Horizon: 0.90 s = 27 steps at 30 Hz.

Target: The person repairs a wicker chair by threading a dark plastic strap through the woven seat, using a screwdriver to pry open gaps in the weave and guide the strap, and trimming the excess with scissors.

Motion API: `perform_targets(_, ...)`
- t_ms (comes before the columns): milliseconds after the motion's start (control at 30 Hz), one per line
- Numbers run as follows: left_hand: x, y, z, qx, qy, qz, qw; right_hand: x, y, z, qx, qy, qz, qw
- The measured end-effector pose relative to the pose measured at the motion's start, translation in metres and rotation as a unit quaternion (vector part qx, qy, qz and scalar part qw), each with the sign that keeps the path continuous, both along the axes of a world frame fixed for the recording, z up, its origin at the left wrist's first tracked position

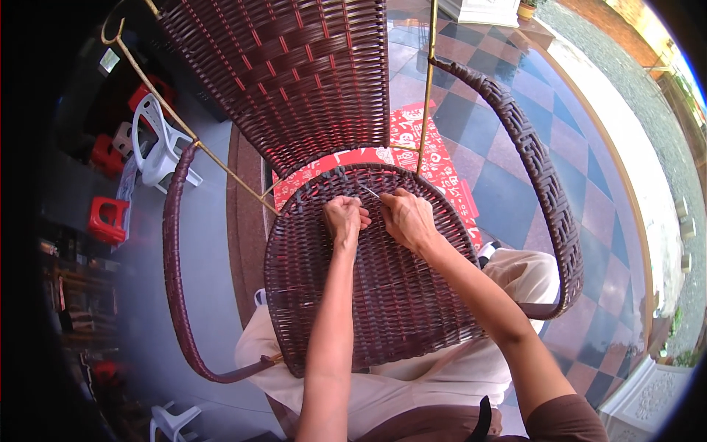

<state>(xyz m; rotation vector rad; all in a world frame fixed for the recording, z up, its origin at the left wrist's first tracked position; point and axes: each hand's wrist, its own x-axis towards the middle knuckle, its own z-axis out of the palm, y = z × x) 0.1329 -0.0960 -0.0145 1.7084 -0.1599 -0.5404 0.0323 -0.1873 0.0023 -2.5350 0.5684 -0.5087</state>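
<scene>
A dark brown woven chair seat [412, 295] lies across my lap, its woven backrest [283, 81] rising beyond it. Over the far part of the seat my left hand [345, 220] is closed with curled fingers; what they pinch, if anything, is hidden. Close on its right, my right hand [407, 219] is wrapped round a slim metal tool [369, 192], perhaps an awl or hook. Its shaft points to the far left, toward the weave; the handle is covered by my fingers. Small dark strand ends [339, 174] stick up near the seat's far edge.
Wrapped armrests curve round on the left [173, 272] and right [541, 169], with bare brass-coloured frame rods [166, 107] beside the backrest. A red patterned mat [442, 166] lies under the chair. White [153, 140] and red plastic seats [109, 219] stand at left.
</scene>
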Motion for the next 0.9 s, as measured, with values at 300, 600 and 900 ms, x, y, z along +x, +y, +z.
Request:
perform_targets(300, -0.004, 0.002, -0.003, -0.031, -0.008, -0.015, 0.999, -0.003, 0.011, -0.011, 0.006, -0.043, -0.006, 0.999)
perform_targets(600, -0.01, -0.002, -0.009, -0.112, -0.018, 0.044, 0.993, -0.003, 0.013, -0.027, -0.024, -0.063, 0.012, 0.998)
perform_targets(900, -0.009, -0.004, -0.007, -0.08, -0.041, 0.041, 0.995, -0.004, 0.014, -0.027, -0.029, -0.067, 0.006, 0.997)
